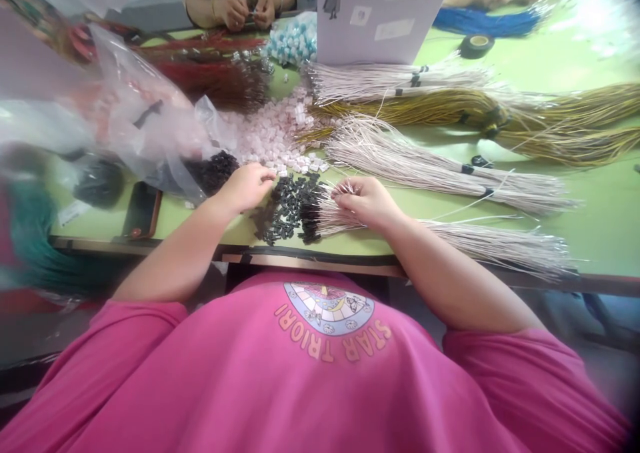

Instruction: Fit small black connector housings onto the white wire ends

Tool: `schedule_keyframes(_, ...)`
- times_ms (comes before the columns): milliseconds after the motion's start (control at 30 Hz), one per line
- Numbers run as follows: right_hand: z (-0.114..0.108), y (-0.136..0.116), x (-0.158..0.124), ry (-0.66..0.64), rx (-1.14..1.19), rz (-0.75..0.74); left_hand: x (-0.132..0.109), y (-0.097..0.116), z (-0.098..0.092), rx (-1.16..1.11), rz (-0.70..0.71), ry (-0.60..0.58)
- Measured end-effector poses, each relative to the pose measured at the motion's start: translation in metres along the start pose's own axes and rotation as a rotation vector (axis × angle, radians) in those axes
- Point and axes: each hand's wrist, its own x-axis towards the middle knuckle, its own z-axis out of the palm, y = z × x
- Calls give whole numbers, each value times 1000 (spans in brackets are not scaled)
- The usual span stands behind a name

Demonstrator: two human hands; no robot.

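Note:
My right hand point(369, 203) is closed on white wires point(339, 214), whose left ends carry black connectors point(309, 223). The rest of this bundle point(500, 245) runs to the right along the front of the table. My left hand point(249, 186) is at the left edge of a pile of small black connectors point(290, 203). Its fingers are bent together, and whatever they may hold is hidden. Pale pink connectors point(275, 133) lie heaped just beyond both hands.
More white wire bundles point(430, 156) and a yellow-brown bundle point(450, 106) lie behind my right hand. Plastic bags point(150, 119) and a phone point(143, 209) are on the left. A grey panel point(370, 13) stands at the back. Across the table, a person's hands point(250, 11) work.

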Motion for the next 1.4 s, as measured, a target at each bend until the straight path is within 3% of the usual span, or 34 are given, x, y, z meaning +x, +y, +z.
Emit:
schedule_keyframes(133,2,-1,-1,0,-6,3,-9,46,-13,-301,2,-186)
schedule_keyframes(267,2,-3,-3,2,55,-6,-7,66,-4,-601,36,-215)
schedule_keyframes(533,4,-2,-3,49,82,-24,-6,61,16,-765,-56,-225)
schedule_keyframes(967,3,-2,-2,42,-56,-30,-8,63,22,-855,-104,-180)
schedule_keyframes(1400,2,-2,-2,-19,-45,-13,-8,64,22,-821,-119,-153)
